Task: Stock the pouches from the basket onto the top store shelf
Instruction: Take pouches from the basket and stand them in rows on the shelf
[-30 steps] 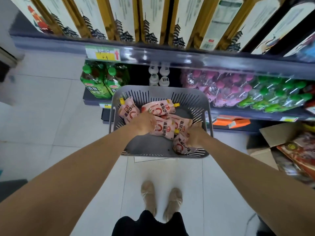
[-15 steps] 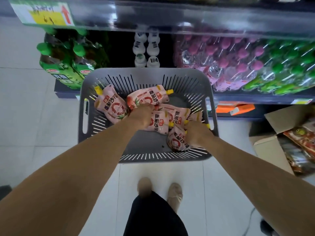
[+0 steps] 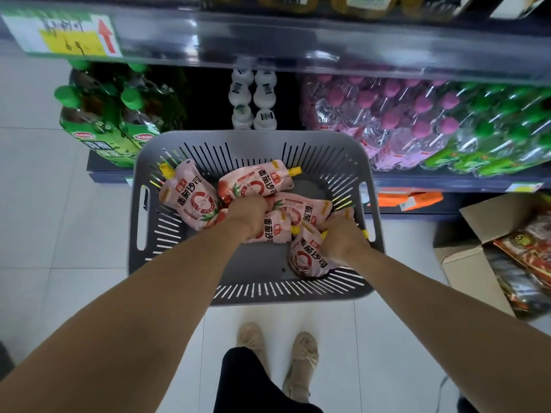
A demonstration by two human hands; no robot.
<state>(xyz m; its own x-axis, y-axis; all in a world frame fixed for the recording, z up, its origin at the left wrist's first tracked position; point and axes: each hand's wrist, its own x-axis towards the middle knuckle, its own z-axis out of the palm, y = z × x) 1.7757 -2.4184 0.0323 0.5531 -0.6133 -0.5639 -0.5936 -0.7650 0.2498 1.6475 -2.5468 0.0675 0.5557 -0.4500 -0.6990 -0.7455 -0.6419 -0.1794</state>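
Far left, up on the shelf rail [image 3: 298, 40], there's a price tag [image 3: 59, 34] with a red arrow. Under it stand green-capped tea bottles [image 3: 110, 114].

The grey basket [image 3: 253, 138] sits on the floor in front of the lower shelf, and all the pouches I can see are in it. Going across:
- The far-left pouch [image 3: 187, 201] leans on the left wall with its yellow cap pointing up.
- The far pouch [image 3: 253, 183] lies flat, cap pointing right.
- The left hand [image 3: 247, 213] is knuckles-up in the pile, fingers curled down round the left end of the middle pouch [image 3: 274, 231]. The fingertips are tucked out of sight.
- Another pouch [image 3: 301, 210] lies just right of that hand, partly on top of the middle one.

Behind the basket there's a little cluster of white bottles [image 3: 253, 99].

The right hand [image 3: 340, 239] is closed round the cap end of the near-right pouch [image 3: 307, 257], which sits against the basket's near right corner.

Further right on the shelf are pink-capped water bottles [image 3: 402, 120], then green-capped ones [image 3: 492, 129]. There's an orange pack [image 3: 408, 198] on the shelf below them. An open cardboard box [image 3: 477, 263] of snack bags is on the floor at the far right.

The person's beige shoes [image 3: 277, 347] are on the tiles near the basket.
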